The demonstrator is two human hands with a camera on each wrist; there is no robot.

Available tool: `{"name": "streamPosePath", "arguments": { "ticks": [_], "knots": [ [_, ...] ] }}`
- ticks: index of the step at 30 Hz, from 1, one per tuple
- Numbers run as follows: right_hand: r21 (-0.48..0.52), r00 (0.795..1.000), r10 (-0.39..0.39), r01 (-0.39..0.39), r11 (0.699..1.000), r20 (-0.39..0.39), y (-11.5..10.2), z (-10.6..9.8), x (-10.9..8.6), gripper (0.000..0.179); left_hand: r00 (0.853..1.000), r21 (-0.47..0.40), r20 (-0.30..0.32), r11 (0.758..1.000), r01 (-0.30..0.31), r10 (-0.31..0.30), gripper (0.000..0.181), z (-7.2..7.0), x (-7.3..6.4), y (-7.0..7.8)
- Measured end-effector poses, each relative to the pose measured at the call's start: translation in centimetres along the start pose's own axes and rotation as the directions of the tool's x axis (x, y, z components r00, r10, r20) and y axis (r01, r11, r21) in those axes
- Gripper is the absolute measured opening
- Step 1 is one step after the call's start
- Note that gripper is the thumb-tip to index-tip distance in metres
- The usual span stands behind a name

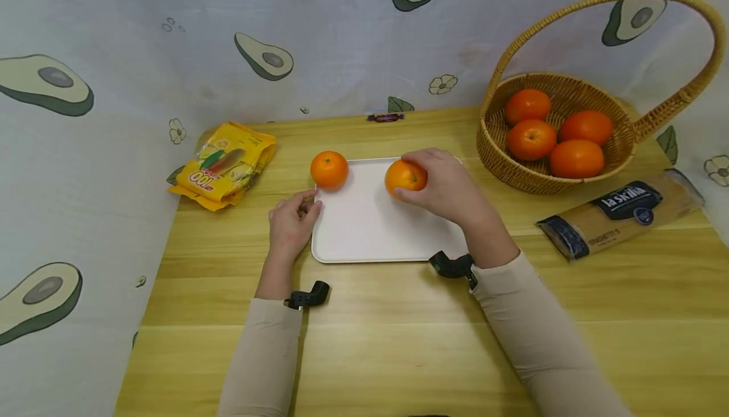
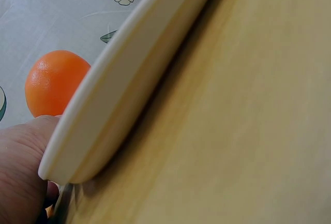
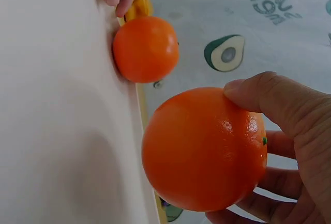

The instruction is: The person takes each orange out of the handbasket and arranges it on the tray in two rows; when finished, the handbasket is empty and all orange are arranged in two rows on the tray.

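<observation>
A white rectangular tray (image 1: 364, 227) lies on the wooden table. My right hand (image 1: 447, 186) grips an orange (image 1: 403, 178) over the tray's right half; the right wrist view shows my thumb and fingers spread round this orange (image 3: 201, 149), with a shadow on the tray beneath. Another orange (image 1: 329, 170) sits at the tray's far left corner. Beside the left edge, my left hand (image 1: 292, 224) holds the tray's rim with thumb and curled fingers. In the left wrist view, the tray's side wall (image 2: 124, 79) hides part of that hand (image 2: 23, 162).
At the back right stands a wicker basket (image 1: 512, 176) with several oranges and a tall handle. A spaghetti packet (image 1: 621, 214) lies in front of it. Back left is a yellow snack bag (image 1: 224, 165). A purple-wrapped candy (image 1: 386, 117) lies by the back cloth.
</observation>
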State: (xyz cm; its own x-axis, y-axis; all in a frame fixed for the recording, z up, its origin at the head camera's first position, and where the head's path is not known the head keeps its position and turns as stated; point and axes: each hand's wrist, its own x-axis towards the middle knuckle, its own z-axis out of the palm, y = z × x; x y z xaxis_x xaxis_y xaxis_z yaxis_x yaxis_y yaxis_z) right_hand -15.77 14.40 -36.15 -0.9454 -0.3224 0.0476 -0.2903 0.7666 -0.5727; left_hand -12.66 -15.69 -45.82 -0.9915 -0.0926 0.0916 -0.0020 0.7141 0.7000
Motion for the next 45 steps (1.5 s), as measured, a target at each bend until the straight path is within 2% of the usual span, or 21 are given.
{"name": "streamPosePath", "arguments": {
  "ticks": [5,10,15,23,31,45],
  "knots": [
    [0.023,1.000,0.010,-0.010,1.000,-0.002,-0.9,1.0,1.4,0.061,1.000,-0.001,0.003,1.000,0.000,0.000,0.031,0.0,0.1,0.0],
    [0.062,0.998,0.065,-0.066,0.996,0.017,-1.3,1.4,2.4,0.064,1.000,0.003,0.010,1.000,-0.001,0.001,0.032,0.1,0.1,0.2],
    [0.096,0.990,0.140,-0.140,0.986,0.005,-0.7,1.8,2.8,0.066,1.000,0.015,0.019,1.000,-0.001,0.001,0.032,0.3,0.0,0.3],
    [0.095,0.981,0.193,-0.191,0.977,-0.020,0.2,2.2,3.0,0.068,1.000,0.002,0.006,1.000,-0.012,0.012,0.032,0.0,-0.1,0.4],
    [0.092,0.977,0.204,-0.198,0.976,-0.062,0.8,3.3,3.5,0.067,1.000,0.005,0.007,1.000,0.009,-0.009,0.031,-0.1,-0.2,0.2],
    [0.119,0.966,0.211,-0.195,0.974,-0.147,0.9,4.9,4.4,0.067,1.000,-0.002,-0.003,1.000,0.005,-0.005,0.031,-0.1,-0.1,0.2]
  ]
}}
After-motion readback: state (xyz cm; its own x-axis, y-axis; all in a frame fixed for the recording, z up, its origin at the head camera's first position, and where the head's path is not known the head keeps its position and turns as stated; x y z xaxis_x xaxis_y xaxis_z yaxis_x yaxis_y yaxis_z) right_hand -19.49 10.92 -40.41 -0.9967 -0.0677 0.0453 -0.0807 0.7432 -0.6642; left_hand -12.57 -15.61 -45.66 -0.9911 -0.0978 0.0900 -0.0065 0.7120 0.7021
